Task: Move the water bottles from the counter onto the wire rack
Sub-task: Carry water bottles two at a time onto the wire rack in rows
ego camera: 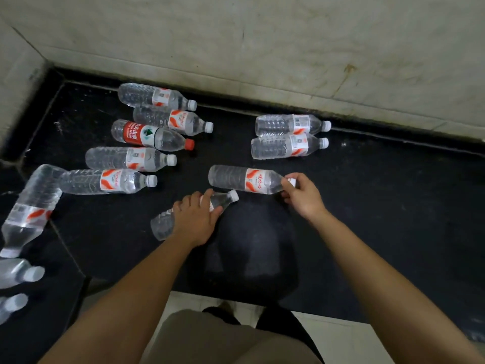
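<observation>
A lying bottle (164,224) is clamped by the left hand (195,219), fingers wrapped over its middle for lifting. Just beyond it on the counter (367,206), another bottle (244,179) is pinched at its cap by the right hand (303,195). No wire rack is seen.

Your left hand (195,219) is covering the middle and label of the bottle (162,225) under it. Your right hand (301,194) is hiding most of the cap of the next bottle (244,178). Far to your left hand's outer side, two blurred bottles (18,273) are running off the picture's edge.
</observation>
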Tool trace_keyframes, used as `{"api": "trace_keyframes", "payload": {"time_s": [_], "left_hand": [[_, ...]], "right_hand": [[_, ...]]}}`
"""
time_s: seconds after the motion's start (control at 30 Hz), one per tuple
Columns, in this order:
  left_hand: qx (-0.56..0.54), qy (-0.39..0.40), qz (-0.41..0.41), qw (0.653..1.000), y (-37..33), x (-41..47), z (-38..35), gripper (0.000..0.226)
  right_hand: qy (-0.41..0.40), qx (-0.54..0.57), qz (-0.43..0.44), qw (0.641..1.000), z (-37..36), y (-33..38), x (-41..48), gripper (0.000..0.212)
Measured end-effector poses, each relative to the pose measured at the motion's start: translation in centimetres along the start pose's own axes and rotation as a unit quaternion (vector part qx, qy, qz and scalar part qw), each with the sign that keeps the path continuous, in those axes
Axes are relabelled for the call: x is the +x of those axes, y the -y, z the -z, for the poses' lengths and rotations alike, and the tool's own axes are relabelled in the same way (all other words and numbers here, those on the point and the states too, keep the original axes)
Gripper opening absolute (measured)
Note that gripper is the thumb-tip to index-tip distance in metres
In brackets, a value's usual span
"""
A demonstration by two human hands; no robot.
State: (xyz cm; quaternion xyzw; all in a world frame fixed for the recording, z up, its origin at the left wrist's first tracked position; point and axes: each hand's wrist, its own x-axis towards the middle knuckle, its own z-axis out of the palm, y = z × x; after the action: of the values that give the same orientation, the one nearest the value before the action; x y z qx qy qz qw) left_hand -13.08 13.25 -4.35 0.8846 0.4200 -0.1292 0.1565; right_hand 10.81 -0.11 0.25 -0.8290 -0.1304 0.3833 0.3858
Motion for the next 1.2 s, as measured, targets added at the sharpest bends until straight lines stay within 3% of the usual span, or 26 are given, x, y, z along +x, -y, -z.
{"api": "trace_keyframes", "payload": {"time_s": [0.07,0.17,0.27,0.33,0.53,0.77,0.83,0.93,1.07,1.2], "left_hand": [[0.016,0.008,-0.005,1.000,-0.1,0.1,0.0,0.076],[0.044,0.010,-0.012,0.999,-0.1,-0.2,-0.1,0.075],[0.063,0.009,-0.008,0.998,-0.2,-0.1,-0.1,0.073],[0.068,0.007,-0.006,0.998,-0.2,-0.2,-0.1,0.074],[0.044,0.001,0.026,0.999,-1.2,-1.1,-0.3,0.078],[0.073,0.025,0.028,0.997,-1.9,-1.8,0.5,0.075],[0.086,0.042,0.035,0.995,-2.0,-2.6,0.5,0.076],[0.038,0.053,0.066,0.996,-1.7,-4.2,0.0,0.074],[-0.159,0.031,0.172,0.972,-0.9,-6.4,-0.7,0.069],[-0.296,-0.002,0.162,0.941,-1.1,-7.6,-0.1,0.066]], "right_hand": [[-0.023,-0.084,0.059,0.994,2.9,0.7,-1.4,0.015],[-0.044,-0.207,0.213,0.954,6.0,2.1,-3.3,0.018],[-0.045,-0.234,0.334,0.912,6.8,3.0,-5.1,0.022],[-0.050,-0.227,0.363,0.902,6.5,2.3,-5.8,0.025],[-0.094,-0.198,0.295,0.930,4.8,0.1,-6.1,0.054],[-0.010,-0.073,0.280,0.957,1.7,0.2,-4.9,0.101],[0.013,-0.062,0.248,0.967,0.7,-0.9,-4.4,0.097],[0.012,-0.027,0.239,0.970,0.3,-1.9,-4.9,0.072],[-0.001,-0.021,0.223,0.975,1.5,-2.6,-5.5,0.068],[-0.031,-0.042,0.212,0.976,3.3,-3.0,-7.0,0.058]]}}
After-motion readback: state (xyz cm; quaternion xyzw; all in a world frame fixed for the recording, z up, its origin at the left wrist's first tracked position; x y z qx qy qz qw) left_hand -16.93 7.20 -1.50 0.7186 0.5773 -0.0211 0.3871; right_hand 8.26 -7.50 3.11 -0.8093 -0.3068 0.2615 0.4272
